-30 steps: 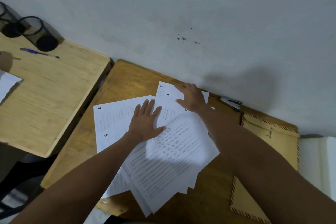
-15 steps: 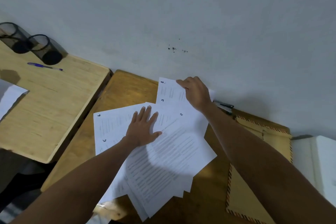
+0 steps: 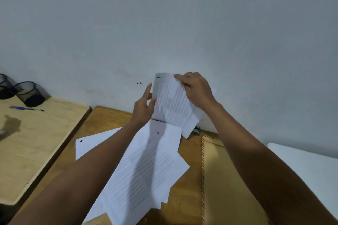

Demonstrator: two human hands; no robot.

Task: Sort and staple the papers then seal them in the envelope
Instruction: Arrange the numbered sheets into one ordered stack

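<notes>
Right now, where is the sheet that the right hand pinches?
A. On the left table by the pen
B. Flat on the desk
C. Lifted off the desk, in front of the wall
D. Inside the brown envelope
C: the right hand holds the sheet raised before the wall, above the desk.

Dim, flat light; soft arm shadows on the papers (image 3: 146, 166); lifted sheet (image 3: 172, 100) motion-blurred; wide-angle stretch toward edges.
</notes>
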